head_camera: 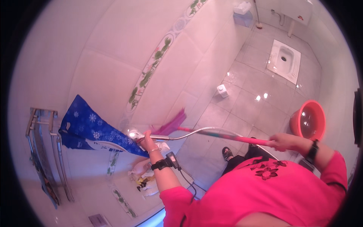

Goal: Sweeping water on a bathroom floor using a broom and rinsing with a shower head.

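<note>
My left hand is closed around the handle of a chrome shower head, raised near the tiled wall. From it a metal shower hose curves right, over the broom's stick, towards my body. My right hand grips the end of a broom handle, pink and partly dark. The purple broom head is at the other end, close to the wall and just beyond the shower head. A blue bag with white snowflakes hangs beside my left hand; its lower end is partly hidden behind the hand.
A red bucket with liquid stands right on the wet tiled floor. A white bottle stands near the wall. Further off are a squat toilet and a long-handled brush. A metal towel rack is on the left wall.
</note>
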Tool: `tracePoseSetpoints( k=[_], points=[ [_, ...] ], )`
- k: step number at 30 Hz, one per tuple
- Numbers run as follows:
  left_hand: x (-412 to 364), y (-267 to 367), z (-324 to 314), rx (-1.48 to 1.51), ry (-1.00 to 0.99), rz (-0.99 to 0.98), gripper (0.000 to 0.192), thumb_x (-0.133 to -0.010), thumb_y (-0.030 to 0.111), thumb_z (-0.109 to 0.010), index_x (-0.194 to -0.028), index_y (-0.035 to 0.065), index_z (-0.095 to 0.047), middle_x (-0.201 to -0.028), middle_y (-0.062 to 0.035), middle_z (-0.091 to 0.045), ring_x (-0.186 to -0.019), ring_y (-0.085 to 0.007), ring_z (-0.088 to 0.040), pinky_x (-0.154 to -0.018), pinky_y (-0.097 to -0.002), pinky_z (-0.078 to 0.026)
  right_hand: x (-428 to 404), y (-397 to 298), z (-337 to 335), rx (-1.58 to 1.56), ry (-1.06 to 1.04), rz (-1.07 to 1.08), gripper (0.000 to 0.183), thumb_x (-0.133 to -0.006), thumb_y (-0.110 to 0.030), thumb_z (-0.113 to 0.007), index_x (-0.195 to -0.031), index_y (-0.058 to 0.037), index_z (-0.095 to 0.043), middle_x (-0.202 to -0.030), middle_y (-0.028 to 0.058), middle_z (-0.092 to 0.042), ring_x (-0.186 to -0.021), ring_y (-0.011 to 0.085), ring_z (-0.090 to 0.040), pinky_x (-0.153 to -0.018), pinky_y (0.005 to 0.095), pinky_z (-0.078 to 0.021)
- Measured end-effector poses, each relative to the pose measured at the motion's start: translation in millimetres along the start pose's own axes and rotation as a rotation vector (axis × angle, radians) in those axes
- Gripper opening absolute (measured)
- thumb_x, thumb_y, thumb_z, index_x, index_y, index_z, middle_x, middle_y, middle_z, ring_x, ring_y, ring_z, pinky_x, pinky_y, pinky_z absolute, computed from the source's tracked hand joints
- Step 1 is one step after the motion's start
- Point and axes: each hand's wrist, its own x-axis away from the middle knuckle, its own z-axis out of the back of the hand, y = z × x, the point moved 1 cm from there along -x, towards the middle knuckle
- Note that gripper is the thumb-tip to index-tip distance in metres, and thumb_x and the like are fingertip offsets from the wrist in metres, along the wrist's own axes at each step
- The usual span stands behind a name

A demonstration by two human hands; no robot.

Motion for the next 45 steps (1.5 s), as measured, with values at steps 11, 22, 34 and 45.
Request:
tracePoseSetpoints(
  k=[11,22,34,45],
  points=[
    [14,-8,-42,-0.084,-0.339,0.081,0.008,-0.060,0.002,-0.058,-0.066,-0.0010,-0.056,-0.062,-0.0023,-0.050,-0.047,-0.0092,-0.043,-0.041,-0.0209,-0.032,-87,26,-72,0.017,0.004,0.035,0.036,-0.082,-0.034,-0.048,-0.089,0.0009,-0.054,-0.064,0.0065,-0.053,-0.051,0.0147,-0.050,-0.046,0.0286,-0.0416],
    [18,-7,-111,0.219,-0.667,0.108,0.010,-0.063,0.001,-0.056,-0.073,-0.0006,-0.054,-0.068,-0.0073,-0.053,-0.063,-0.0154,-0.054,-0.056,-0.0236,-0.044,71,53,-73,-0.395,0.559,-0.032,0.030,-0.078,-0.024,-0.056,-0.086,0.0049,-0.054,-0.062,0.0075,-0.051,-0.051,0.0108,-0.048,-0.043,0.0238,-0.0391],
    [70,25,-158,0.462,-1.534,-0.078,0.021,-0.063,-0.009,-0.049,-0.082,-0.0003,-0.050,-0.074,-0.0085,-0.051,-0.067,-0.0177,-0.051,-0.072,-0.0344,-0.046,25,37,-246,-0.075,1.391,0.465,0.042,-0.072,-0.003,-0.050,-0.114,-0.0038,-0.042,-0.073,0.0148,-0.055,-0.066,0.0275,-0.056,-0.062,0.0334,-0.0431],
    [91,20,-171,0.464,-1.522,0.155,0.027,-0.064,-0.007,-0.049,-0.090,0.0022,-0.048,-0.068,-0.0049,-0.045,-0.054,-0.0151,-0.045,-0.064,-0.0317,-0.045,-132,46,-70,-0.327,1.514,0.195,0.042,-0.072,-0.001,-0.045,-0.112,-0.0141,-0.044,-0.088,0.0195,-0.056,-0.083,0.0357,-0.053,-0.068,0.0429,-0.0419]
  ],
)
